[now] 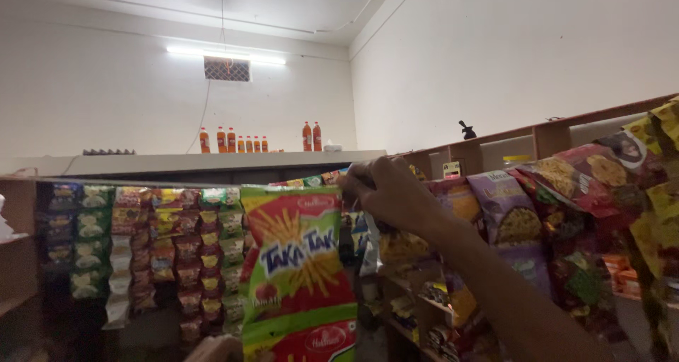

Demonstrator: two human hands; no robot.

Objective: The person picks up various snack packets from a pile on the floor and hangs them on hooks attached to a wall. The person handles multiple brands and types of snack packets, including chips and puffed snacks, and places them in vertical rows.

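My right hand (387, 192) is raised at mid frame, fingers closed at the top right corner of a hanging strip of red, green and yellow snack packets (297, 263). The strip hangs from a line at shelf height, and its lower packet runs out of the bottom of the view. A silvery packet edge (369, 249) dangles just under the hand. A pale rounded shape (216, 349) at the bottom edge, beside the strip, may be my left hand; too little of it shows to tell.
More strips of small snack packets (177, 249) hang in a row to the left. Larger purple and red packets (516, 220) hang on the right before wooden shelves (552, 132). Orange bottles (230, 141) stand on a high ledge under a tube light.
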